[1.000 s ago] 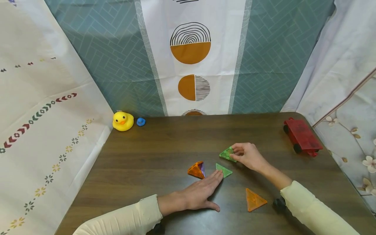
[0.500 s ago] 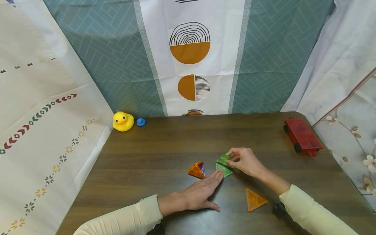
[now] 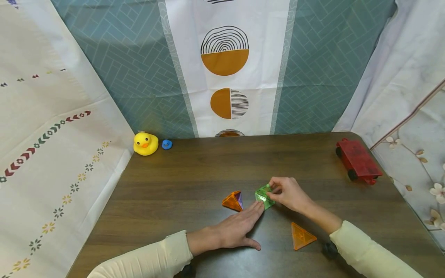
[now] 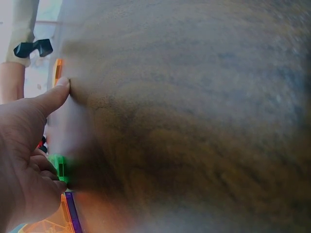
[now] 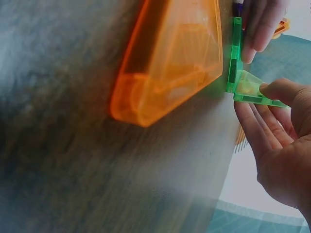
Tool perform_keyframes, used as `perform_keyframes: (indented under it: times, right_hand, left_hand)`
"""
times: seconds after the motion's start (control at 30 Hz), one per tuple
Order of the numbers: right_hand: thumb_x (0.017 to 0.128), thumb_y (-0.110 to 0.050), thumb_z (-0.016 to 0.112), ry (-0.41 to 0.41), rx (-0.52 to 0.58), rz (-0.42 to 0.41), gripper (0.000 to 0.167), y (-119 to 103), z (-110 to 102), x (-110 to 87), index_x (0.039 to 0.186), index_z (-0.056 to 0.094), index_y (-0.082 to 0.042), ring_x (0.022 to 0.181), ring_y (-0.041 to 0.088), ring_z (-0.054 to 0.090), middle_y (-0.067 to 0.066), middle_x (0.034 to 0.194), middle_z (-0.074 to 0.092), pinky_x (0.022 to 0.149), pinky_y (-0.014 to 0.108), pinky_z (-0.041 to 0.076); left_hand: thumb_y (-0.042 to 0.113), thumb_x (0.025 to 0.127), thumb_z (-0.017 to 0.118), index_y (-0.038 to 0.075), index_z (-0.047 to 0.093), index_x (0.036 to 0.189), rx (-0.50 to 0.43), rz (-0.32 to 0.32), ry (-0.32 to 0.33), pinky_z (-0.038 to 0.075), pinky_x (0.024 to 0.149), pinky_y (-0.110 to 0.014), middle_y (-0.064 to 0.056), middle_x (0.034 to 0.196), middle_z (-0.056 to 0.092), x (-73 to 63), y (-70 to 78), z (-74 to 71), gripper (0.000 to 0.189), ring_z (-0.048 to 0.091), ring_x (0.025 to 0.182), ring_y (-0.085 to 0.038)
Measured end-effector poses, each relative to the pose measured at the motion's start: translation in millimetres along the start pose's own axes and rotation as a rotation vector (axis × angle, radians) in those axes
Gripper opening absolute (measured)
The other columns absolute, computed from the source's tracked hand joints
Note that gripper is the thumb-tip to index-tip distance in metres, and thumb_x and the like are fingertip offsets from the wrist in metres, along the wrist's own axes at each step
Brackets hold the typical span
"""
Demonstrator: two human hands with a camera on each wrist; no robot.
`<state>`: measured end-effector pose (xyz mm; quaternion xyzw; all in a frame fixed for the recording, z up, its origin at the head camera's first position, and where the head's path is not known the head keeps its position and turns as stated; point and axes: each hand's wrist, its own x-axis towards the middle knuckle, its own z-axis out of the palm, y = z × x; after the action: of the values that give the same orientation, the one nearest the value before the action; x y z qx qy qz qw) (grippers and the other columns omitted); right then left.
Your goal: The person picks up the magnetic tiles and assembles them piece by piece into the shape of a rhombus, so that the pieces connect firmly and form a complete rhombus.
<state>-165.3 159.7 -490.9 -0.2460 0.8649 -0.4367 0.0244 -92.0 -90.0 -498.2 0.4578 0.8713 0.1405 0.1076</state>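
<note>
A flat green triangular magnetic tile (image 5: 234,58) lies on the table. My left hand (image 3: 238,228) rests its straight fingertips on this tile's near left edge, thumb spread to the side. Above it, my right hand (image 3: 291,195) pinches a second green triangular tile (image 5: 249,88) between thumb and fingers. In the right wrist view that second tile stands out from the table at a steep angle, its lower edge right at the flat tile's edge. Just left of both sits a small pyramid of orange and purple tiles (image 3: 231,201).
A loose orange triangular tile (image 3: 301,236) lies between my forearms, large in the right wrist view. A yellow rubber duck (image 3: 145,143) and a small blue duck (image 3: 167,144) stand at the back left. A red wheeled toy wagon (image 3: 359,161) is at the right edge.
My right hand has brought its green tile toward me and left, up to the flat green tile, and tilted it upward. The left hand has stayed in place.
</note>
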Motion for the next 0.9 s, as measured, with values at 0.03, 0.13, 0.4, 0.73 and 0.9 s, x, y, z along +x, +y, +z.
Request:
perform_keyframes:
  times: [0.03, 0.13, 0.4, 0.73, 0.9]
  right_hand:
    - [0.087, 0.005, 0.084, 0.0, -0.001, -0.002, 0.02, -0.3, 0.3, -0.3, 0.091, 0.07, -0.009, 0.081, 0.021, 0.078, 0.008, 0.096, 0.077, 0.065, 0.028, 0.062]
    - [0.087, 0.005, 0.084, -0.001, -0.022, -0.022, 0.021, -0.8, 1.3, -1.3, 0.092, 0.071, -0.01, 0.082, 0.02, 0.077, 0.006, 0.095, 0.077, 0.066, 0.028, 0.062]
    - [0.085, 0.005, 0.085, 0.01, -0.097, -0.064, 0.025, 0.0, 3.4, -3.4, 0.094, 0.07, -0.013, 0.081, 0.019, 0.076, 0.004, 0.096, 0.076, 0.066, 0.029, 0.062]
    - [0.087, 0.002, 0.084, -0.009, -0.106, -0.038, 0.025, -2.1, 3.8, -5.6, 0.107, 0.074, -0.01, 0.082, 0.017, 0.074, 0.006, 0.104, 0.077, 0.066, 0.024, 0.059]
    - [0.088, 0.0, 0.084, -0.016, -0.111, -0.019, 0.025, -3.3, 4.3, -6.6, 0.11, 0.074, -0.01, 0.084, 0.017, 0.074, 0.007, 0.106, 0.077, 0.066, 0.024, 0.058]
  left_hand:
    - [0.057, 0.093, 0.075, -0.004, 0.011, 0.168, -0.001, 0.0, 0.0, 0.023, 0.127, -0.038, -0.021, 0.176, 0.007, 0.0, -0.1, -0.1, 0.116, 0.011, 0.162, -0.03]
    - [0.058, 0.094, 0.075, -0.004, 0.011, 0.168, -0.003, 0.002, -0.005, 0.023, 0.127, -0.038, -0.021, 0.176, 0.007, -0.3, -0.5, -0.3, 0.115, 0.01, 0.163, -0.03]
    - [0.059, 0.095, 0.072, -0.003, 0.011, 0.168, 0.005, 0.003, -0.017, 0.024, 0.127, -0.038, -0.02, 0.176, 0.007, -1.0, -1.5, 0.7, 0.113, 0.01, 0.163, -0.029]
    - [0.058, 0.095, 0.073, -0.002, 0.011, 0.169, -0.009, -0.005, -0.027, 0.023, 0.127, -0.038, -0.02, 0.176, 0.005, -0.2, -1.0, 0.7, 0.114, 0.009, 0.163, -0.03]
    - [0.058, 0.095, 0.073, -0.003, 0.011, 0.168, -0.008, -0.003, -0.026, 0.023, 0.127, -0.038, -0.02, 0.176, 0.006, 0.1, -0.6, 0.2, 0.114, 0.009, 0.163, -0.03]
